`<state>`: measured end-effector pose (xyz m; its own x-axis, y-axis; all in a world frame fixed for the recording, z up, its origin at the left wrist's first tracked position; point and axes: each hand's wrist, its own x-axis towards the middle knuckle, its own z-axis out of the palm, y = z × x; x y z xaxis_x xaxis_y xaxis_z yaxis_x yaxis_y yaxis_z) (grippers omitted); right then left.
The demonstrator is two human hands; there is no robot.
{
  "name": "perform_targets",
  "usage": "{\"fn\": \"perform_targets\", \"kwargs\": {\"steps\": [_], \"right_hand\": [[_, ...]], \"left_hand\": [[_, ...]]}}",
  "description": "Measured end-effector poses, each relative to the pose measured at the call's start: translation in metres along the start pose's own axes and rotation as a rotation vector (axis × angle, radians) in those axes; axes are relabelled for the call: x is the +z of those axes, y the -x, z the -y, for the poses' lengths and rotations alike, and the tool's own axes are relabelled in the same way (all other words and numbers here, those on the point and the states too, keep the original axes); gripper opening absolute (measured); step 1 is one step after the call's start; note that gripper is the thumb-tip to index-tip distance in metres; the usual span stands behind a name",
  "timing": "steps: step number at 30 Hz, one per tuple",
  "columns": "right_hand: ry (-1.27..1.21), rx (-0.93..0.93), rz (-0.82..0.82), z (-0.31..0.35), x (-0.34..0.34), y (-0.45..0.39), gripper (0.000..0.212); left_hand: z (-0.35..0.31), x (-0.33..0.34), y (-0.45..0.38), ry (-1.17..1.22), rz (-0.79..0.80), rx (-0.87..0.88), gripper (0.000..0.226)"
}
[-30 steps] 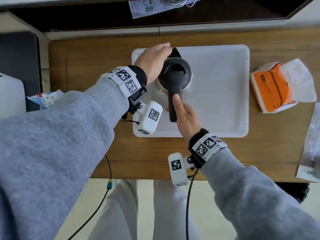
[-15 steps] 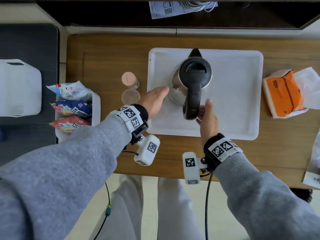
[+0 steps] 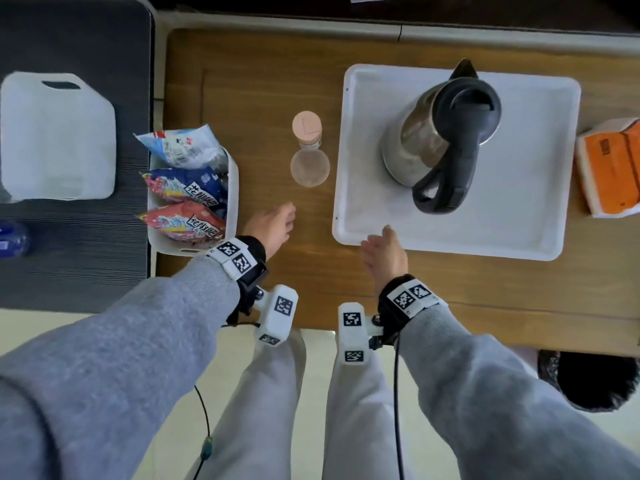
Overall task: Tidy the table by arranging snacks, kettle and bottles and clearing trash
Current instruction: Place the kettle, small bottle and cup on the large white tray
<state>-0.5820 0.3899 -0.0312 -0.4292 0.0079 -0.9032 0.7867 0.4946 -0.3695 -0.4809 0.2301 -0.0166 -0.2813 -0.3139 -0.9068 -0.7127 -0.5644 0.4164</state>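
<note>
Kettle (image 3: 441,133) sits on the white tray (image 3: 540,233), spout pointing away from the person and handle toward them, so that part looks sorted. Both hands are empty: left hand (image 3: 272,228) hovers over bare desk (image 3: 242,81) with its fingers (image 3: 287,211) loosely open, and right hand (image 3: 384,252) is at the tray's near-left corner, fingers relaxed, about touching the rim, not gripping anything.

My guess is the bottles go next. The pink-capped bottle (image 3: 307,128) and the clear bottle (image 3: 309,167) stand upright, one right behind the other, between the snack bin and the tray. They're straight ahead of the left hand and a touch to its right, the clear one nearer. The left hand is closer; the right would have to reach across.

The white bin (image 3: 233,188) at the desk's left edge holds three snack packets (image 3: 187,192) stacked side by side. An orange tissue pack (image 3: 609,168) sits right of the tray.
</note>
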Motion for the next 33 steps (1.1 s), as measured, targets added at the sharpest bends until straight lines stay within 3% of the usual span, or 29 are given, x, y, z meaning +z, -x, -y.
{"fn": "perform_targets", "kwargs": {"steps": [2,4,11,14,17,21,28,33], "right_hand": [[-0.078,-0.002,0.076,0.013,0.004,-0.004,0.058],[-0.128,0.0,0.126,0.028,0.008,-0.012,0.057],[-0.078,-0.231,0.19,0.092,0.029,-0.012,0.059],[-0.004,-0.286,0.164,0.097,0.038,-0.003,0.076],[0.054,-0.278,0.171,0.087,0.053,0.006,0.08],[0.017,-0.193,0.224,0.059,0.078,0.018,0.057],[0.141,-0.132,0.3,-0.009,0.118,0.042,0.058],[0.233,-0.106,0.342,-0.025,0.161,0.059,0.059]], "left_hand": [[-0.015,0.006,-0.009,0.049,-0.041,0.012,0.051],[-0.031,0.011,-0.017,0.041,-0.079,0.043,0.051],[-0.077,0.025,-0.025,0.069,-0.057,0.102,0.064],[-0.078,0.028,-0.018,0.123,-0.021,0.096,0.059],[-0.069,0.016,-0.008,0.145,0.015,0.099,0.053],[-0.04,-0.023,0.001,0.163,-0.005,0.11,0.05],[0.04,-0.098,0.025,0.26,-0.026,0.035,0.049],[0.063,-0.147,0.032,0.338,-0.069,-0.013,0.047]]}}
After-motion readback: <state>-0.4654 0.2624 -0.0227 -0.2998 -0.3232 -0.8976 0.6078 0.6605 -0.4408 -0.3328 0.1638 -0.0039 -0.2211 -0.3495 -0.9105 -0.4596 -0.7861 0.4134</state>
